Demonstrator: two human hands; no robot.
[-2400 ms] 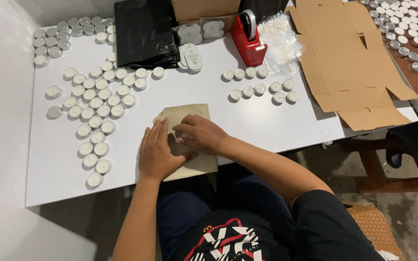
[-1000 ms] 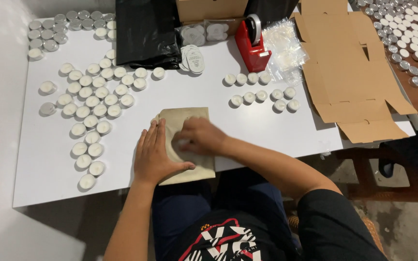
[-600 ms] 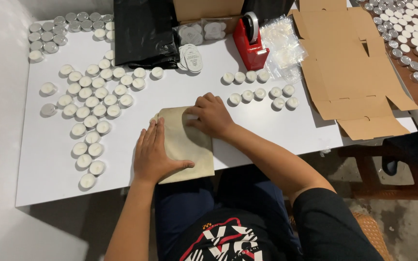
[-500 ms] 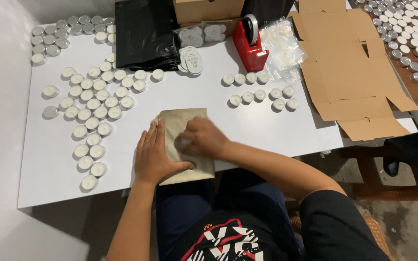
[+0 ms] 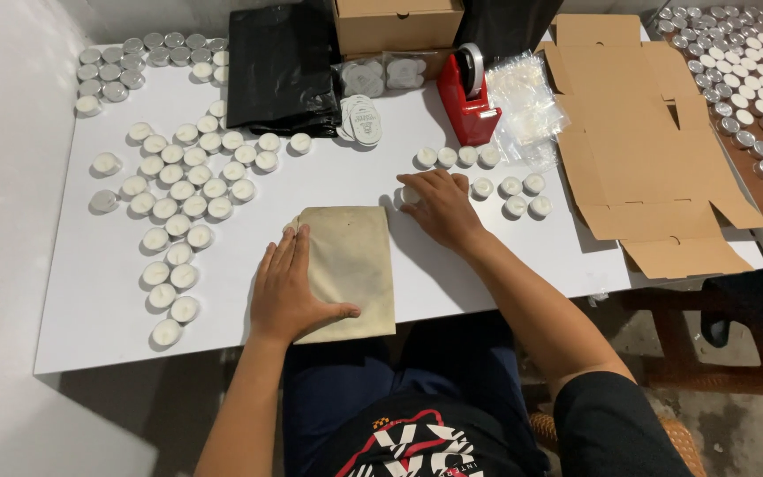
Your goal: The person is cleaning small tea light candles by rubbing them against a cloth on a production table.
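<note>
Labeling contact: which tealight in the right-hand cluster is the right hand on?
The leftmost lower-row tealight, partly under the right hand's fingertips. The other tealights there, like the one beside the hand, sit untouched.

Matt brown paper pouch (image 5: 351,269), smooth white tabletop (image 5: 249,238), corrugated cardboard sheet (image 5: 655,150)

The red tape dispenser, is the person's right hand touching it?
No, the right hand rests on the white table among the tealight candles, well apart from the red tape dispenser.
</note>
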